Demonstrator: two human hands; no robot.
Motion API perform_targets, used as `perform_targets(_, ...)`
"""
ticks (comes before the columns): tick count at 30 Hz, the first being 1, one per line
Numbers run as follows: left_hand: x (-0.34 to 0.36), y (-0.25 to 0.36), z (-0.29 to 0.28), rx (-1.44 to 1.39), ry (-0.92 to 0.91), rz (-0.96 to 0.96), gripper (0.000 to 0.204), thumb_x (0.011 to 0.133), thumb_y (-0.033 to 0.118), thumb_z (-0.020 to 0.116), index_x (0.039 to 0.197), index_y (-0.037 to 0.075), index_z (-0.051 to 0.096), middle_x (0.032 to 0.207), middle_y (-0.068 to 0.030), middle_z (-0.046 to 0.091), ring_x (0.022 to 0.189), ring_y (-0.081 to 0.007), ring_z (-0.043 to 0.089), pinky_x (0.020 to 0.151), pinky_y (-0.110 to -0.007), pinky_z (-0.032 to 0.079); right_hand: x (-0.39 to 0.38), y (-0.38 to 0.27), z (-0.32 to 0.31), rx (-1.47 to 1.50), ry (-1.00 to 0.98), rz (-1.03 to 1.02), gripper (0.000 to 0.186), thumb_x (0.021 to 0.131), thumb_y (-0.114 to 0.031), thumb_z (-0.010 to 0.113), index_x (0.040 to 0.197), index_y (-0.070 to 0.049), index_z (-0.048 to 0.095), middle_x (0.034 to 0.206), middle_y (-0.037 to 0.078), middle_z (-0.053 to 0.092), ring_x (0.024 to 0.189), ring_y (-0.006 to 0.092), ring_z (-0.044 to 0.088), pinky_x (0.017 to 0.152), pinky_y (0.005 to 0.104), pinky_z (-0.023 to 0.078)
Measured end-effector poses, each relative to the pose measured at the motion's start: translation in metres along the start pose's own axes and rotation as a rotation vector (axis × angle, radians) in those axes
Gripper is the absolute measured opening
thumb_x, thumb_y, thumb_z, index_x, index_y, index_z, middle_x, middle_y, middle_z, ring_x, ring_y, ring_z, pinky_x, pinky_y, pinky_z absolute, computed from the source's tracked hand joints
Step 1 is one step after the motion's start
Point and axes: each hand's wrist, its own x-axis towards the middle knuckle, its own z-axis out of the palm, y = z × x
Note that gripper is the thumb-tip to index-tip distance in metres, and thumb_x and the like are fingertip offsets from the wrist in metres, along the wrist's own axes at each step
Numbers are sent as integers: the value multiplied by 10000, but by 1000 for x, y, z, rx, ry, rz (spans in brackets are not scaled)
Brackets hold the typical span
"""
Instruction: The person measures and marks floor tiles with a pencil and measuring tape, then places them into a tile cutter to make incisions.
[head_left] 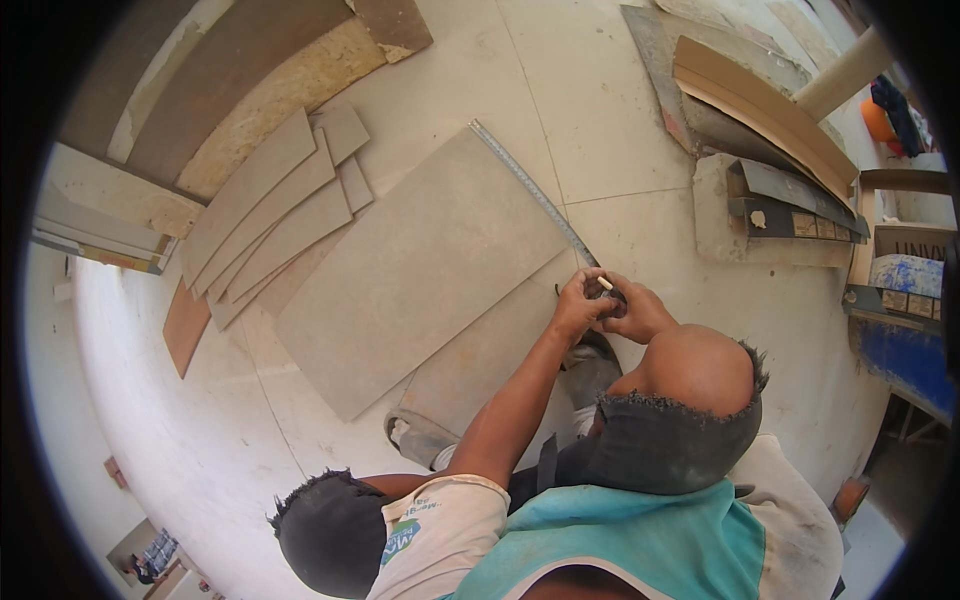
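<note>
A large grey-beige floor tile (425, 270) lies flat in front of me, its right edge running up and away. Along that edge stretches the pulled-out blade of a tape measure (527, 183), reaching the tile's far corner. At the near end both of my hands meet, closed around its dark case (614, 300). My left hand (577, 308) grips from the left side and my right hand (643, 312) from the right. Between the fingers shows a short pale stick (605, 283); which hand pinches it I cannot tell. The fingers partly hide the case.
Several cut tile strips (265, 215) lie fanned out at left, beside a brown piece (186, 328). Another tile (470, 345) lies partly under the large one, near my sandalled foot (420, 438). Large boards (250, 80) stand far left; opened cardboard (765, 115) lies right.
</note>
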Motion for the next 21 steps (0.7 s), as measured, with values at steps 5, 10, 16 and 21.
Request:
perform_targets(5,3,-4,-1,30,0,62,558,792,-82,645,1281,-41,379,1136,-172,569,998,-224,619,826,-332,568,-5,-18,-11,-66,22,-7,834,628,-218,843,1341,-27,455,891,173,662,862,268,654,777,365,506)
perform_targets(10,6,-8,0,79,41,72,587,752,-62,694,1268,-46,413,1205,-176,531,1113,-242,556,934,-348,499,-4,-12,-32,-275,127,-109,666,672,-305,827,1184,29,562,846,191,643,866,276,634,776,373,487)
perform_targets(16,3,-6,-2,82,34,72,649,714,-25,739,1278,-54,418,1254,-194,500,1204,-267,483,1017,-372,422,29,-67,-76,41,153,9,397,948,-352,539,899,23,662,660,70,560,541,105,517,508,280,427)
perform_targets(21,5,-1,3,68,0,58,659,712,-18,741,1283,-55,415,1265,-207,492,1215,-283,475,1020,-380,413,78,-85,-73,165,331,-123,482,959,-437,497,918,10,672,626,29,527,505,105,490,462,260,415)
